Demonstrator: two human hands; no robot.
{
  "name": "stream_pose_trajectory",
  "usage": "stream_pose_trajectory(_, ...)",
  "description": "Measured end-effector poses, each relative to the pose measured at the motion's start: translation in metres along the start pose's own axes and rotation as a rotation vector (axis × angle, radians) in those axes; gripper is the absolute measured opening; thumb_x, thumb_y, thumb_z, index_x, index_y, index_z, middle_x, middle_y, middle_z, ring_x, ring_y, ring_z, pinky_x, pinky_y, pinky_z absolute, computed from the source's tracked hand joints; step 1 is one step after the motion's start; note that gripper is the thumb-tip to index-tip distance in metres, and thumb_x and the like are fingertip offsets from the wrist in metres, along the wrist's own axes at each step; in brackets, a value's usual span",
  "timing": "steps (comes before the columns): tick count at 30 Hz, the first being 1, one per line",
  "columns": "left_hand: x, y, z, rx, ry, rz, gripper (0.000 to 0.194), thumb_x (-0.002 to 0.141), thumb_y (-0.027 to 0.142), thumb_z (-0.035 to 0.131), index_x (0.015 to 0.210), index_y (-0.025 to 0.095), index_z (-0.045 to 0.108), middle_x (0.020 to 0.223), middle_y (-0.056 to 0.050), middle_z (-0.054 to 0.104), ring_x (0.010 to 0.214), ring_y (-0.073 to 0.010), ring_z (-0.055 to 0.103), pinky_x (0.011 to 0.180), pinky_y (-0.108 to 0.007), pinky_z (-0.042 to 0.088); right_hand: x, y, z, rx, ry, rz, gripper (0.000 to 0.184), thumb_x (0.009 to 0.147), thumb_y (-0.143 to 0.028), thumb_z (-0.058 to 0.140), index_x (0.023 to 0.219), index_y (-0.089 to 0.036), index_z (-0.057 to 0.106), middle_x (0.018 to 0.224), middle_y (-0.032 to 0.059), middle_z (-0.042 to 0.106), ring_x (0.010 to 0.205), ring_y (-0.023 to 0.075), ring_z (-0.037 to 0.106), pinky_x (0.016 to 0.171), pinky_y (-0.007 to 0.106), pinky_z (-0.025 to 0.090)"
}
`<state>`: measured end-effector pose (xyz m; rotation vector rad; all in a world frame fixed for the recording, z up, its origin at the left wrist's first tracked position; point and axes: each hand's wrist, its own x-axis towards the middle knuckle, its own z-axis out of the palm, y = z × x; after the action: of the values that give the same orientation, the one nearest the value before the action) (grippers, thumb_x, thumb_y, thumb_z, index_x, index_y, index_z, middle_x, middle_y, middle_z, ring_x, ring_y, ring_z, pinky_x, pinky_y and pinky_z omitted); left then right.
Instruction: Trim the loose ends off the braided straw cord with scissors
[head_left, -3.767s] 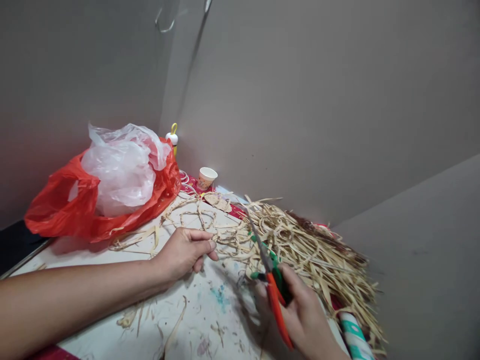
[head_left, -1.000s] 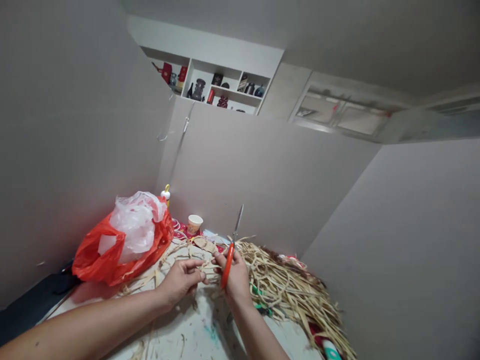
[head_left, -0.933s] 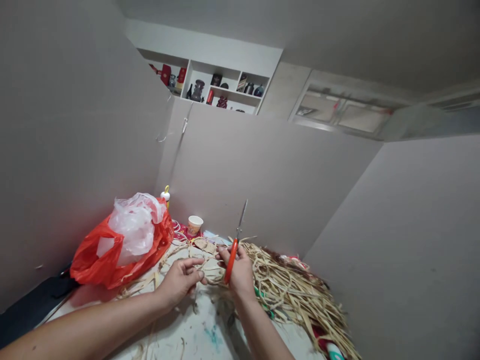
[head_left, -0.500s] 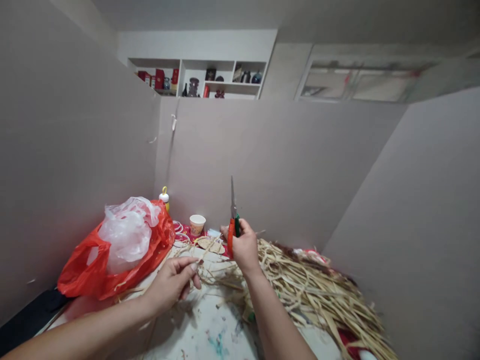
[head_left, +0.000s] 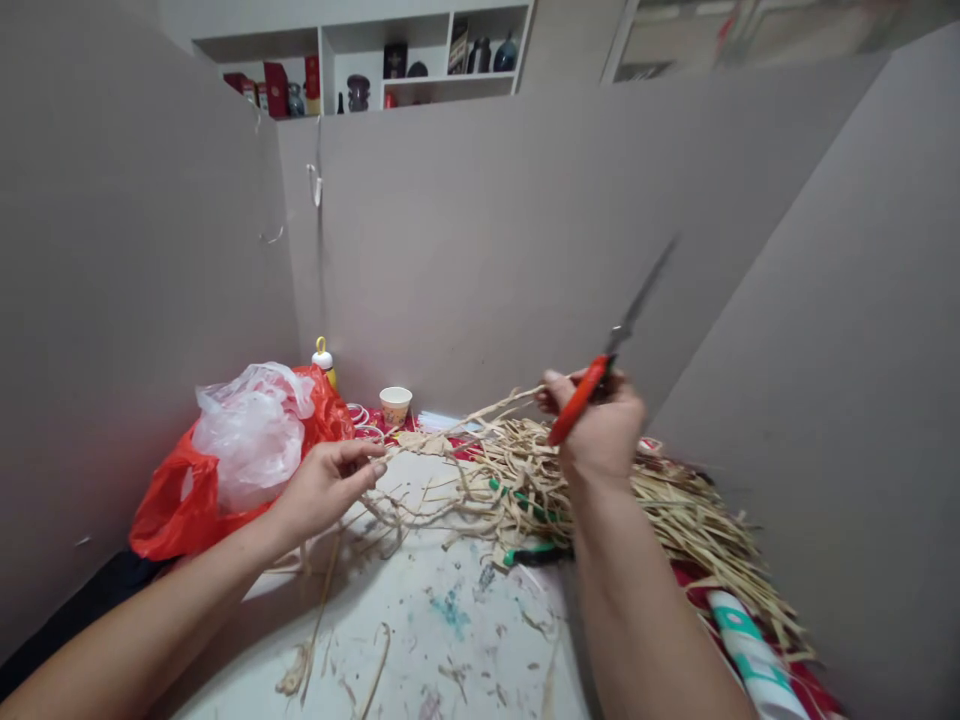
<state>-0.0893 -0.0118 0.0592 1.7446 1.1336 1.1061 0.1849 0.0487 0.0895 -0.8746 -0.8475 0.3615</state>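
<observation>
A thin twisted straw strand [head_left: 495, 407] stretches between my two hands above the table. My left hand [head_left: 322, 485] pinches its near end between thumb and fingers. My right hand [head_left: 604, 430], raised to the right, grips the far end with its fingertips. Scissors [head_left: 579, 402] with orange handles also sit in my right hand, blades pointing up and right, away from the strand. Below the strand lie loose knotted straw cords [head_left: 420, 515]. A large heap of dry straw [head_left: 697, 515] spreads under and beyond my right forearm, which hides part of it.
A tool with green-and-black handles [head_left: 538, 555] lies by the straw. A red plastic bag [head_left: 172, 500] holding white plastic [head_left: 251, 440] stands left. Behind are a paper cup [head_left: 395, 407] and a bottle [head_left: 323, 362]. A white-and-green roll [head_left: 754, 650] lies right. Grey partitions [head_left: 480, 240] enclose the stained white tabletop [head_left: 420, 650].
My right hand has moved right and up with the scissors, drawing the strand out straighter. The scissors have tilted rightward. My left hand has shifted slightly up in view; the view has tipped downward.
</observation>
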Motion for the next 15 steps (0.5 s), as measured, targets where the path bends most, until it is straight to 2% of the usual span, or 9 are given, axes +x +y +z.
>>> stream_pose_trajectory(3,0.002,-0.001,-0.005,0.005,0.067,0.014,0.029,0.074,0.035,0.066,0.094,0.015,0.071,0.069,-0.003,0.063,0.061,-0.0123,0.05,0.057,-0.023,0.04,0.009,-0.021,-0.013,0.018,0.151,-0.076,0.035,0.053,-0.028,0.073,0.074,-0.021,0.044,0.059,-0.0059,0.051,0.047,0.0118,0.056,0.048,0.029,0.048)
stream_pose_trajectory(7,0.009,-0.011,-0.008,0.094,0.066,0.065,0.021,0.072,0.033,0.066,0.083,0.017,0.072,0.067,-0.002,0.063,0.063,-0.0142,0.051,0.059,-0.024,0.039,0.014,-0.047,-0.031,-0.001,0.361,-0.209,0.027,0.055,-0.023,0.071,0.068,-0.021,0.046,0.055,-0.0034,0.052,0.045,0.0132,0.055,0.044,0.03,0.047)
stream_pose_trajectory(10,0.016,-0.022,-0.009,0.096,0.072,0.075,0.019,0.072,0.033,0.066,0.079,0.017,0.07,0.071,-0.003,0.065,0.067,-0.0161,0.053,0.063,-0.025,0.041,0.015,-0.059,-0.041,-0.029,0.439,-0.26,0.024,0.058,-0.019,0.069,0.064,-0.021,0.046,0.053,-0.0021,0.053,0.046,0.0147,0.057,0.043,0.031,0.047)
stream_pose_trajectory(15,0.023,-0.028,-0.011,0.08,0.102,0.133,0.023,0.083,0.038,0.054,0.074,0.016,0.058,0.068,0.0,0.056,0.066,-0.0127,0.051,0.063,-0.023,0.04,0.017,-0.065,-0.047,-0.017,0.503,-0.341,0.025,0.058,-0.015,0.069,0.063,-0.022,0.045,0.052,-0.0025,0.051,0.045,0.0171,0.058,0.04,0.032,0.047)
